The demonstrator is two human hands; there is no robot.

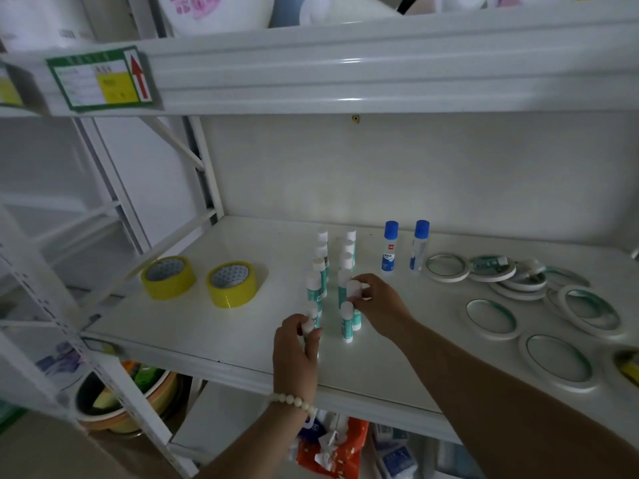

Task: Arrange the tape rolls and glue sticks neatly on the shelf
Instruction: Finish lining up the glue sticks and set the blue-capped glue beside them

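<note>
The left hand (296,347) and right hand (378,304) each gripped an upright glue stick (308,326) by its cap, apparently to square the two rows standing on the shelf (193,323) between tape rolls (235,296).

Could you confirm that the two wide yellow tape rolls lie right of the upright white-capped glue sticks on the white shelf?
Not quite: in the head view, the two wide yellow tape rolls lie left of the upright white-capped glue sticks on the white shelf.
</note>
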